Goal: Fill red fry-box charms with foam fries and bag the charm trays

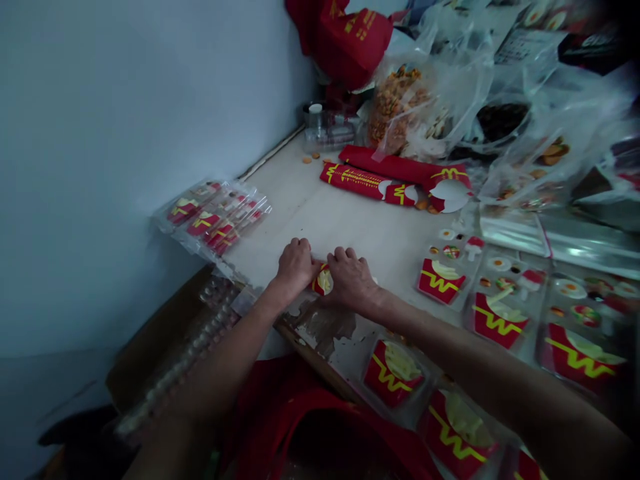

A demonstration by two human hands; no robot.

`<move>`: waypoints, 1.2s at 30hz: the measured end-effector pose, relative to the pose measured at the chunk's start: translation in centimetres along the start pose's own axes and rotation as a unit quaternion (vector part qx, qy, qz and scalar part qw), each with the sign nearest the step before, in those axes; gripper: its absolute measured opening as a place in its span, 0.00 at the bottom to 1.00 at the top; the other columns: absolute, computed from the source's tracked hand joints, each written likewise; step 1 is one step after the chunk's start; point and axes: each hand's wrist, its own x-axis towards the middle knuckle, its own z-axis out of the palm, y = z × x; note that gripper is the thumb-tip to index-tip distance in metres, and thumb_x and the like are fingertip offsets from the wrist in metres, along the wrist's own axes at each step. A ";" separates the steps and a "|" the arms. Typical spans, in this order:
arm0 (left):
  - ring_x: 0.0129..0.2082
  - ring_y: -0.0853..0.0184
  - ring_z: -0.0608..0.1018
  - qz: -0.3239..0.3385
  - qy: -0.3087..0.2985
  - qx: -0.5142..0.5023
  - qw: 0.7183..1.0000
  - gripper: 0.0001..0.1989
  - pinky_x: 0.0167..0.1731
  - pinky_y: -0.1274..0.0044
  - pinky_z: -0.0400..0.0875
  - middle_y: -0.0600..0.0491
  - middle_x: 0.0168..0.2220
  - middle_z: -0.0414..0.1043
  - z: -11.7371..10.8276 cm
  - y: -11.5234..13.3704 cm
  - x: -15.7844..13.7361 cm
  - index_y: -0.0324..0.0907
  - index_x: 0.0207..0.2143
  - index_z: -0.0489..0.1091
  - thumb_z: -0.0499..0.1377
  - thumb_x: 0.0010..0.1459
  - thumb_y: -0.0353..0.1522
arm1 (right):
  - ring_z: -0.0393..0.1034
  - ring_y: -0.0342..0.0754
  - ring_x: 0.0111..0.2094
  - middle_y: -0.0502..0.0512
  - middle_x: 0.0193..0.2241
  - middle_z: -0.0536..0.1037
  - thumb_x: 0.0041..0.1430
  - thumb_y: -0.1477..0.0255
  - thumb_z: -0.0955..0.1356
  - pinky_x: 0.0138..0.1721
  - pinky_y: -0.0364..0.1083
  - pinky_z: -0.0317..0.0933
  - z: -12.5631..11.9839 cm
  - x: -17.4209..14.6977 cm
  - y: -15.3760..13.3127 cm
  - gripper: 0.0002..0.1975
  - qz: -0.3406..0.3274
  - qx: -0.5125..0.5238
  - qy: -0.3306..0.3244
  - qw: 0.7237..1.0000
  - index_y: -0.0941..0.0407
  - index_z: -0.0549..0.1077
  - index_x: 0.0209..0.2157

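Observation:
At the front edge of the table, my left hand (295,263) is closed, its fingers curled on the left side of a small fries pack (323,280). My right hand (353,279) is also closed and grips the pack from the other side. Only a strip of it shows between the hands: red and yellow with pale fry shapes. The fingers hide the rest. Below my right forearm lies a clear tray with a red fries carton (393,372), and another carton (457,427) is nearer to me.
Packed fries sets (210,217) are stacked at the table's left corner. Several clear trays (447,270) with cartons and tiny food pieces line the right. Nested red cartons (363,183) lie farther back, before plastic bags of small pieces (400,107). A wall (150,100) borders the left.

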 end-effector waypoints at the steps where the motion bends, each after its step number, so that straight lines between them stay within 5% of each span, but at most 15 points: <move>1: 0.48 0.58 0.77 0.008 -0.009 0.016 1.000 0.16 0.46 0.72 0.70 0.41 0.49 0.73 -0.3 0.0 0.1 0.35 0.49 0.70 0.61 0.58 0.30 | 0.64 0.63 0.51 0.68 0.50 0.71 0.39 0.49 0.79 0.44 0.57 0.66 0.0 0.0 -0.1 0.42 0.002 0.001 0.001 1.000 0.61 0.71 0.51; 8: 0.43 0.48 0.81 0.031 -0.072 0.124 0.989 0.11 0.38 0.67 0.71 0.35 0.39 0.78 -2.7 0.6 -0.4 0.35 0.41 0.78 0.56 0.63 0.30 | 0.64 0.62 0.49 0.68 0.49 0.71 0.41 0.53 0.78 0.44 0.56 0.63 0.1 -0.4 -0.5 0.40 0.006 -0.002 0.023 1.000 0.63 0.71 0.51; 15: 0.40 0.54 0.82 0.095 -0.035 0.113 0.988 0.14 0.35 0.71 0.69 0.38 0.41 0.77 -3.0 2.5 -1.2 0.37 0.44 0.76 0.50 0.67 0.28 | 0.62 0.62 0.48 0.69 0.49 0.72 0.51 0.67 0.73 0.42 0.57 0.60 0.3 -1.5 -0.9 0.22 -0.027 -0.017 0.090 0.995 0.59 0.73 0.47; 19: 0.41 0.57 0.80 0.080 0.006 0.072 0.994 0.09 0.36 0.72 0.68 0.43 0.42 0.77 -2.6 2.0 -2.7 0.40 0.43 0.74 0.55 0.66 0.30 | 0.62 0.63 0.49 0.70 0.51 0.71 0.47 0.61 0.75 0.43 0.57 0.62 0.6 -1.5 -0.1 0.38 0.009 0.016 0.088 0.996 0.62 0.67 0.57; 23: 0.40 0.57 0.80 0.037 -0.013 0.075 0.996 0.09 0.37 0.72 0.68 0.45 0.41 0.77 -2.1 0.9 -4.1 0.42 0.45 0.73 0.56 0.64 0.30 | 0.63 0.64 0.49 0.69 0.50 0.72 0.47 0.59 0.74 0.43 0.57 0.63 0.7 -1.3 0.5 0.39 0.010 0.029 0.056 0.998 0.63 0.66 0.58; 26: 0.41 0.58 0.80 0.068 -0.021 0.047 0.996 0.10 0.38 0.72 0.69 0.44 0.41 0.78 -1.9 1.3 -4.4 0.40 0.43 0.73 0.52 0.65 0.27 | 0.62 0.64 0.50 0.71 0.52 0.71 0.50 0.61 0.73 0.44 0.57 0.62 0.5 -0.9 0.0 0.44 0.008 0.032 0.058 0.998 0.64 0.59 0.65; 30: 0.42 0.60 0.80 0.080 -0.003 -0.063 0.995 0.09 0.40 0.74 0.69 0.45 0.41 0.79 -1.6 1.9 -4.3 0.41 0.41 0.73 0.53 0.64 0.26 | 0.64 0.64 0.51 0.73 0.53 0.72 0.58 0.67 0.69 0.45 0.57 0.61 0.1 -0.5 -0.9 0.42 0.009 0.037 0.078 0.996 0.65 0.51 0.70; 33: 0.35 0.64 0.79 0.043 0.018 -0.194 0.980 0.05 0.37 0.76 0.68 0.51 0.35 0.79 -1.3 0.6 -4.0 0.43 0.37 0.73 0.58 0.62 0.31 | 0.63 0.66 0.54 0.74 0.56 0.71 0.53 0.60 0.75 0.51 0.59 0.60 -0.9 -0.5 -0.2 0.53 -0.024 0.041 0.082 0.996 0.65 0.48 0.71; 36: 0.30 0.68 0.77 0.000 0.040 -0.295 0.955 0.05 0.33 0.79 0.68 0.55 0.30 0.77 -1.5 -1.7 -3.5 0.42 0.34 0.73 0.60 0.60 0.34 | 0.55 0.70 0.63 0.75 0.66 0.61 0.47 0.51 0.78 0.60 0.63 0.54 -2.5 -1.5 2.4 0.62 -0.040 0.076 0.161 0.983 0.64 0.48 0.72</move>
